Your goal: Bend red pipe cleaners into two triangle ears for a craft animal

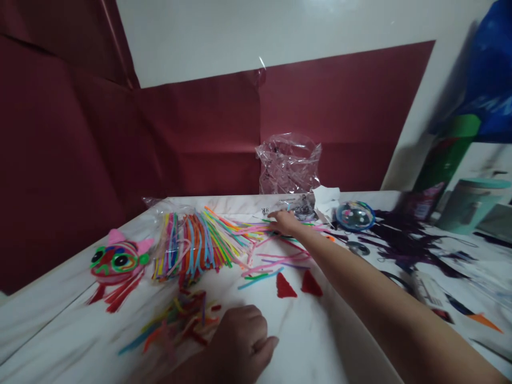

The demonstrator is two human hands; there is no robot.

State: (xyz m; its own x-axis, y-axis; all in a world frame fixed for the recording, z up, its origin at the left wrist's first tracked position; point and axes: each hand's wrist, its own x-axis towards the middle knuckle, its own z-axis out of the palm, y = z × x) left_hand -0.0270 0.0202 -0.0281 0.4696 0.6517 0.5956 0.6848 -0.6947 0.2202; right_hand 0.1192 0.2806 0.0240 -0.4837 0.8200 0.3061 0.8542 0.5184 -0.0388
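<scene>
My right hand reaches far across the white marbled table, over the ends of some pink and green pipe cleaners; what its fingers hold, if anything, is too small to tell. Nearer to me, my left hand rests with curled fingers, and its grip is hidden. Beside it lies a blurred pile of short pipe cleaner pieces. Two red triangles lie between the hands. Behind them, bundles of colourful pipe cleaners fan out of a clear bag.
A pink animal-face craft sits at the left. To the right are a round clear container, dark purple strips, a tape roll and a light green canister. A crumpled clear bag stands at the back.
</scene>
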